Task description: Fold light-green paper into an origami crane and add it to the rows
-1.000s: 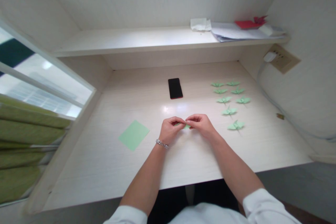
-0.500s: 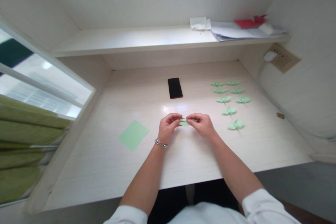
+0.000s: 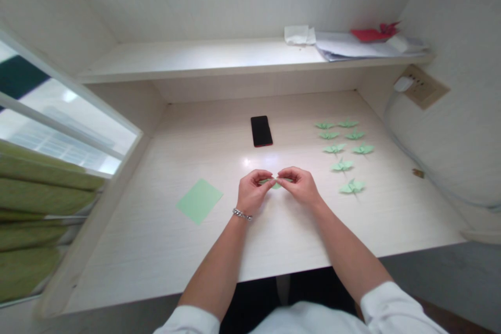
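My left hand and my right hand meet at the middle of the desk, fingers pinched on a small folded piece of green paper. Most of that piece is hidden behind my fingertips. A silver bracelet circles my left wrist. A flat square sheet of green paper lies on the desk to the left of my hands. Several folded green paper cranes stand in two rows to the right.
A black phone lies face up beyond my hands. The shelf above carries white papers, a crumpled tissue and red paper. A wall socket with a white plug is at the right; a glass partition stands left.
My fingertips have shifted on the green piece, drawing closer together so that less of the paper shows than half a second ago. The hands stay over the same spot.
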Available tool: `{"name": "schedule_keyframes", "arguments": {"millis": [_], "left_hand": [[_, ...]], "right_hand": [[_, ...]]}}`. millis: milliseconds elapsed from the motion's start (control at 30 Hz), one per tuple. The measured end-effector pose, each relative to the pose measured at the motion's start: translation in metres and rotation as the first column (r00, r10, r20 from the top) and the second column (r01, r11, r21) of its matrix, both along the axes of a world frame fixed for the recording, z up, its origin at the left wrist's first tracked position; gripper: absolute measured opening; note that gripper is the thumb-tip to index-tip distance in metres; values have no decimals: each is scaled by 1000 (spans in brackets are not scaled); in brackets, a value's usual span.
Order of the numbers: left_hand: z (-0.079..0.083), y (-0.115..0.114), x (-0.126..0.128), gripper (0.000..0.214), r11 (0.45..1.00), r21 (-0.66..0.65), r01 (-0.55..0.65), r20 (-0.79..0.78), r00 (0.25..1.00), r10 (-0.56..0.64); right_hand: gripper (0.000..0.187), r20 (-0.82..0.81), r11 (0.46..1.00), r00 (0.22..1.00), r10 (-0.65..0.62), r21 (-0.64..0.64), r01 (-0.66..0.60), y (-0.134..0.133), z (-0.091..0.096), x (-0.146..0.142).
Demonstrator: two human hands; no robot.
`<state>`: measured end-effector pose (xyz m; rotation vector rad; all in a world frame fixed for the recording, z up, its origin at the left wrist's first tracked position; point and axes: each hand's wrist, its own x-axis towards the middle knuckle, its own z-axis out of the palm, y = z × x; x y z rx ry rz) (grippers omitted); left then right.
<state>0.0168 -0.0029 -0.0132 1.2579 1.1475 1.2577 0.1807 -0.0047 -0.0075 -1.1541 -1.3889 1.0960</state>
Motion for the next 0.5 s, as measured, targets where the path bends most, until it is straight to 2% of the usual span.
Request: {"name": "schedule_keyframes", "arguments": {"millis": [200, 400, 500], "left_hand": [[2, -2, 0, 26, 999, -41, -1, 33, 999, 2], [2, -1, -2, 29, 994, -85, 71, 95, 994, -63], [1, 0, -2, 29, 997, -60, 58, 35, 998, -56]], "right_hand": [[22, -111, 998, 994, 23, -64, -30, 2, -2, 0], [28, -165, 989, 986, 0, -143, -24, 4, -4, 0], [30, -182, 985, 983, -7, -169, -24, 6, -7, 1]]}}
